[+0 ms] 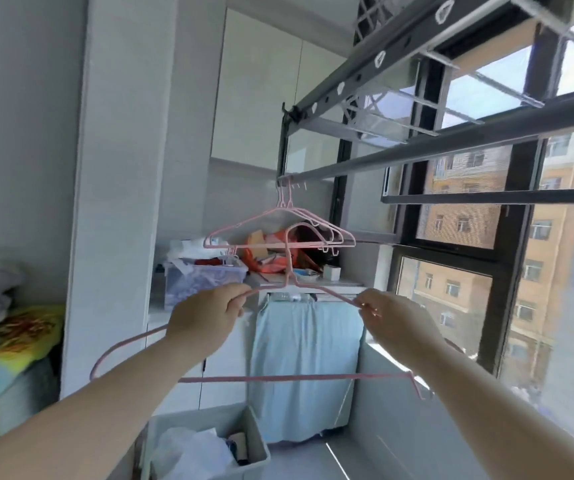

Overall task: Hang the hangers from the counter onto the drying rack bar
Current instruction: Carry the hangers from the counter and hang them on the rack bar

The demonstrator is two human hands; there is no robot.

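Note:
I hold a pink wire hanger (pixel 289 377) in front of me with both hands, its hook pointing up. My left hand (pixel 202 323) pinches its left shoulder and my right hand (pixel 393 320) pinches its right shoulder. Its hook tip reaches just below the hung hangers. The grey drying rack bar (pixel 452 147) slants from upper right down to the middle. A few pink hangers (pixel 280 233) hang at the bar's far end. More pink hangers (pixel 231 255) lie on the counter (pixel 339 281) beyond.
A clear storage box (pixel 202 278) and orange clutter (pixel 271 251) sit on the counter. A light blue cloth (pixel 306 368) hangs below it. A grey bin (pixel 206 441) stands low in front. A second rack bar (pixel 493 196) and a large window are at right. Bedding lies at left.

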